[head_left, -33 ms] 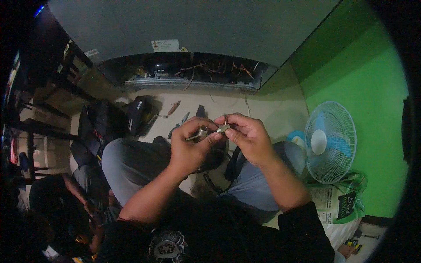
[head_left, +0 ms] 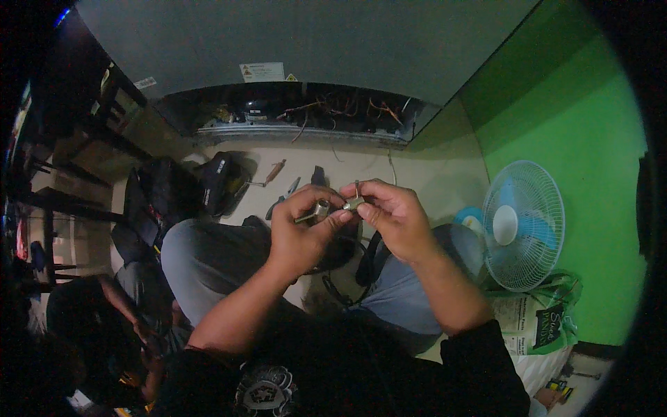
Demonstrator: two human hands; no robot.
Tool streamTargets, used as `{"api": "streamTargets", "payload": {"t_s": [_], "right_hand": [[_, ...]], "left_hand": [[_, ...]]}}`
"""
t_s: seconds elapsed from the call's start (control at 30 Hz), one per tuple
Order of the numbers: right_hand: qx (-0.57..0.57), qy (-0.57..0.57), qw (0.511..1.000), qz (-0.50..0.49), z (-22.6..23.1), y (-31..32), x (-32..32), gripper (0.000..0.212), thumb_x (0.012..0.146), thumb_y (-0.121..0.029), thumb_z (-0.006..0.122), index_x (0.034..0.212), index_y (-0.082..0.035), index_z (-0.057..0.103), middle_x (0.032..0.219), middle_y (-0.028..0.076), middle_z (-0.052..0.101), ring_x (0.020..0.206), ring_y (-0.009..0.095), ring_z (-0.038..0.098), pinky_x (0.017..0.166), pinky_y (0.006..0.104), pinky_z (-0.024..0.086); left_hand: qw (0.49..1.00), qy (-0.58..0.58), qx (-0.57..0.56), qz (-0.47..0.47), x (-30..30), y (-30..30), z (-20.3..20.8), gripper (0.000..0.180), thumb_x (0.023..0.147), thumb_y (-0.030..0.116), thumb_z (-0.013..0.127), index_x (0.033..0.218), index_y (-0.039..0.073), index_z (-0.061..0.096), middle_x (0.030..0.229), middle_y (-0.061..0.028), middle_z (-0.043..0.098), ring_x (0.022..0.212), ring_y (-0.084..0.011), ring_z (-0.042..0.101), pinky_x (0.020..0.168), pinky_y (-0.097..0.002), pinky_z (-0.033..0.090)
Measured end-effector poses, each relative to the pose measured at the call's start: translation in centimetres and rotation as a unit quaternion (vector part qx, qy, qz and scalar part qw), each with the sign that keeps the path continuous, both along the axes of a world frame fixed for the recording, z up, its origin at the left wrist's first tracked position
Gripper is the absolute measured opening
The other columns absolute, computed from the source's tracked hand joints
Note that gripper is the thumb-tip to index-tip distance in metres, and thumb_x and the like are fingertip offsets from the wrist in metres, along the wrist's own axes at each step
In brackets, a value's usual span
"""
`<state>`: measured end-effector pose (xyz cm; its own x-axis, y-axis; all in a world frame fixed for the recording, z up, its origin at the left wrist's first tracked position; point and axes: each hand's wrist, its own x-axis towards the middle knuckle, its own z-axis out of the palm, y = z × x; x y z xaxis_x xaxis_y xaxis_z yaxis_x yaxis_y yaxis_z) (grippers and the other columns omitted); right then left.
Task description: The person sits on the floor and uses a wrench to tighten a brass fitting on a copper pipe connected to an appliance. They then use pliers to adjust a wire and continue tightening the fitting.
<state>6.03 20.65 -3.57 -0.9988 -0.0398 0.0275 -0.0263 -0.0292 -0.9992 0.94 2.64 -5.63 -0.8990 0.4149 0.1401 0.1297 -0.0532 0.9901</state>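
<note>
In front of my lap both hands meet with their fingers close together. My left hand (head_left: 295, 240) is closed round a short silvery metal cylinder (head_left: 322, 208) with a hollow end and a thin rod sticking out to the left. Between the thumb and fingers of my right hand (head_left: 396, 219) is a small metal fitting (head_left: 353, 203) with a thin stem pointing up. The tips of my left thumb and fingers reach its left end. What exact kind these metal parts are, I cannot tell.
Ahead stands a large grey appliance (head_left: 333, 42) with its low compartment (head_left: 333, 108) exposed, showing wires and pipes. Pliers (head_left: 281, 199), a brown-handled crank tool (head_left: 274, 172) and a black bag (head_left: 221, 182) lie on the floor. A fan (head_left: 522, 226) stands right; another person (head_left: 104, 333) sits left.
</note>
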Motion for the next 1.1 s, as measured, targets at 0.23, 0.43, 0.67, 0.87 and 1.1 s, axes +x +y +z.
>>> {"api": "streamTargets", "payload": {"t_s": [0.23, 0.43, 0.67, 0.87, 1.1], "right_hand": [[-0.211, -0.098, 0.973, -0.009, -0.7, 0.0, -0.3, 0.023, 0.096, -0.001, 0.057, 0.118, 0.005, 0.060, 0.110, 0.009, 0.063, 0.100, 0.016, 0.062, 0.088, 0.0297, 0.052], [-0.213, -0.082, 0.973, -0.034, -1.0, 0.4, -1.1, 0.025, 0.096, 0.001, 0.055, 0.120, 0.004, 0.061, 0.112, 0.008, 0.064, 0.096, 0.011, 0.061, 0.084, 0.0271, 0.052], [-0.225, -0.116, 0.967, -0.022, -1.7, 0.0, -1.3, 0.034, 0.098, 0.002, 0.053, 0.131, 0.006, 0.057, 0.122, 0.010, 0.063, 0.099, 0.014, 0.062, 0.084, 0.0285, 0.052], [-0.295, -0.186, 0.937, -0.023, -1.9, 0.0, -1.3, 0.036, 0.101, -0.001, 0.049, 0.136, 0.005, 0.051, 0.125, 0.014, 0.062, 0.102, 0.018, 0.063, 0.087, 0.0331, 0.054], [-0.462, -0.203, 0.862, -0.035, -4.1, 1.4, -2.3, 0.021, 0.098, -0.006, 0.055, 0.118, 0.002, 0.054, 0.110, 0.016, 0.063, 0.100, 0.027, 0.064, 0.089, 0.0452, 0.054]], "left_hand": [[0.998, 0.061, -0.003, 0.018, -0.6, 0.2, 0.1, 0.013, 0.080, 0.002, 0.078, 0.089, 0.001, 0.068, 0.093, -0.0085, 0.069, 0.085, -0.0178, 0.063, 0.079, -0.0305, 0.048], [0.998, -0.045, 0.039, 0.008, -0.9, 0.4, 0.6, 0.013, 0.083, -0.001, 0.075, 0.092, 0.000, 0.067, 0.094, -0.0079, 0.069, 0.088, -0.0167, 0.063, 0.081, -0.0289, 0.049], [0.998, 0.038, -0.044, 0.032, -1.3, 1.0, 0.2, 0.019, 0.078, -0.001, 0.079, 0.091, 0.000, 0.065, 0.093, -0.0079, 0.065, 0.088, -0.0173, 0.062, 0.079, -0.0292, 0.049], [0.992, 0.081, -0.094, 0.026, -1.8, 0.9, -0.2, 0.025, 0.073, 0.003, 0.083, 0.087, 0.000, 0.063, 0.092, -0.0096, 0.063, 0.083, -0.0195, 0.060, 0.074, -0.0315, 0.048], [0.981, 0.091, -0.148, 0.089, -3.3, 2.8, -1.5, 0.028, 0.073, 0.010, 0.084, 0.086, 0.000, 0.061, 0.086, -0.0118, 0.060, 0.077, -0.0240, 0.059, 0.071, -0.0347, 0.048]]}}
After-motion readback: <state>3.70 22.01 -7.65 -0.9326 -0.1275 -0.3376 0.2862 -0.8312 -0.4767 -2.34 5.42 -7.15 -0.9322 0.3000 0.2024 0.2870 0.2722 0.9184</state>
